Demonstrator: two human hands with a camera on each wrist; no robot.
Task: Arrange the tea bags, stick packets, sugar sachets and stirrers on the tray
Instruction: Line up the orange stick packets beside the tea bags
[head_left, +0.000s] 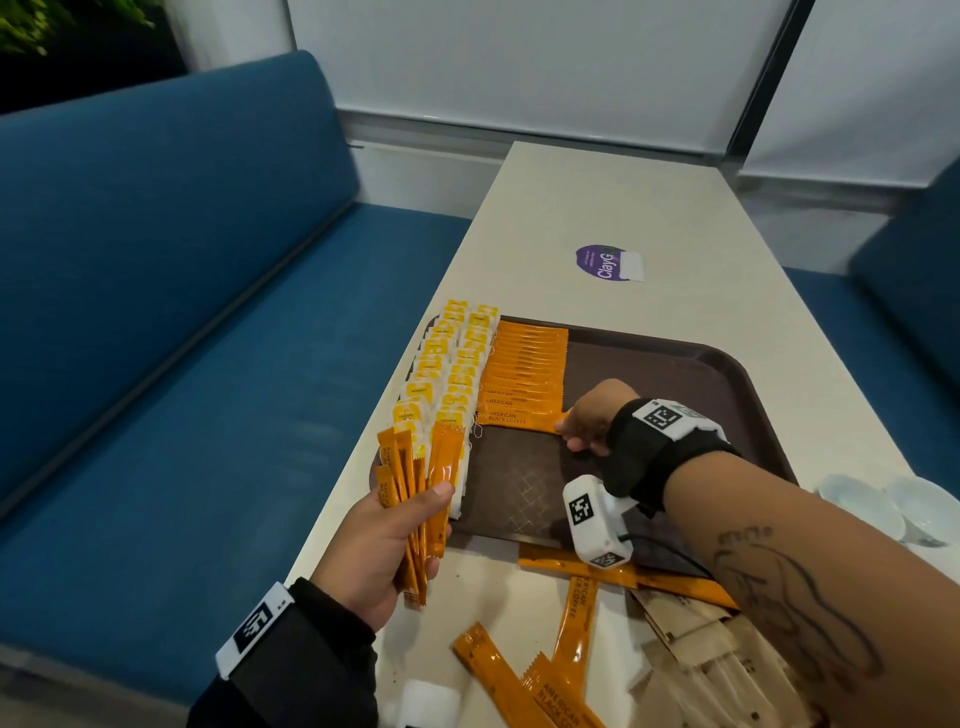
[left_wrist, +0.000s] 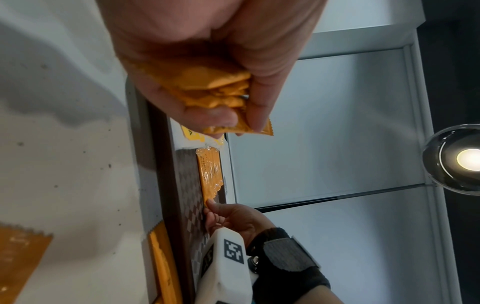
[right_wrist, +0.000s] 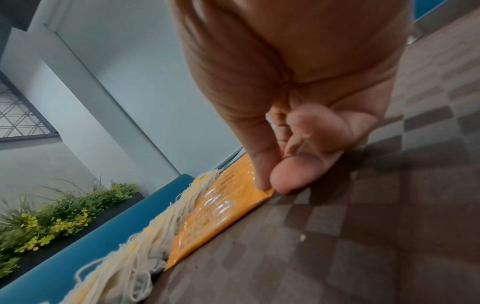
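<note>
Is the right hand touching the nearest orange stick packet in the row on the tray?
Touching. In the right wrist view the right hand pinches the corner of the nearest orange stick packet between thumb and finger, with no gap; the packet lies on the tray.

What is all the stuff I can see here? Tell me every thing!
tray: one, brown, on the table
tea bags: many, white and yellow, two rows at tray's left edge
stick packets in a row: many, orange, on tray beside tea bags
loose stick packets: several, orange, on table near the tray
paper sachets: a pile, beige, table's near right
table: one, cream
bench: blue, left
left hand: holds an orange packet bundle
right hand: pinches the nearest row packet
</note>
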